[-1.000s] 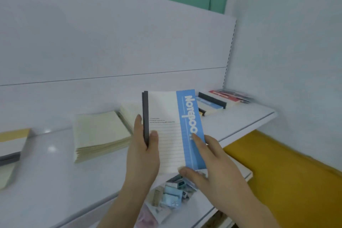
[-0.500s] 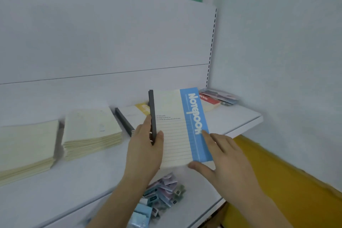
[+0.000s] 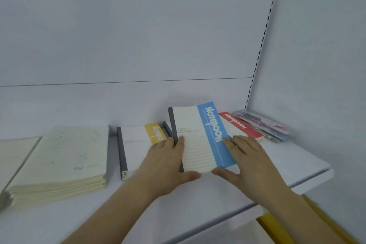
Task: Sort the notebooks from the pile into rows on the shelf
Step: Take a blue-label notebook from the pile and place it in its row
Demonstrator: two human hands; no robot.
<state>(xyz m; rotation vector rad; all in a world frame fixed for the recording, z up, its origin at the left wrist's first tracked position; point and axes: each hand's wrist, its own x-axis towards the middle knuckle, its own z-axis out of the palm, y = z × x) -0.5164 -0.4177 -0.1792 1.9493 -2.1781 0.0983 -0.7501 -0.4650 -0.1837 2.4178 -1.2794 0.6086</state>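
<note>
A blue-striped notebook (image 3: pixel 200 134) with a dark spine is held low over the white shelf (image 3: pixel 297 166), tilted up at its far end. My left hand (image 3: pixel 166 164) grips its spine side, with the thumb under the near edge. My right hand (image 3: pixel 249 162) holds the blue strip side, fingers on the cover and thumb at the near corner. Left of it lies a yellow-striped notebook (image 3: pixel 138 140), and to the right a red-striped notebook (image 3: pixel 241 127). A second dark spine (image 3: pixel 167 128) shows just behind the blue one.
A stack of cream notebooks (image 3: pixel 63 156) sits at the left, with another cream stack (image 3: pixel 11 154) at the frame's edge. A pile of pastel packets (image 3: pixel 263 125) fills the far right corner. A yellow surface (image 3: pixel 277 228) lies below the shelf's front edge.
Both hands have carried the blue notebook forward and down onto the shelf, between the yellow and red notebooks. The view has dropped closer to the shelf.
</note>
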